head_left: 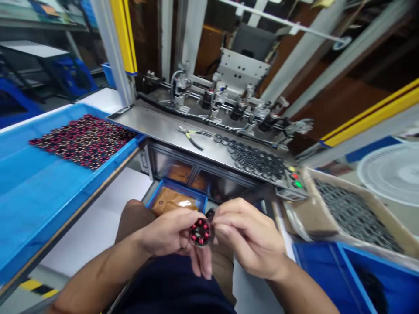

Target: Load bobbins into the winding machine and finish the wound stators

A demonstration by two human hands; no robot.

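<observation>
My left hand (170,233) and my right hand (248,237) meet low in the middle of the view, above my lap. Between them is a small round wound part (200,232) with red coils on a dark core. Fingers of both hands curl around it; the left grips its left side and underside, the right pinches its right edge. A dark ring piece (210,213) shows just above it by my right fingertips.
A blue tray (39,192) at left holds several red-coiled parts (83,139). On the steel machine table (163,126) lie pliers (191,137) and a pile of dark rings (258,159). Coloured buttons (294,176), a cardboard box of rings (353,213), blue bins (360,279), a white fan (391,172).
</observation>
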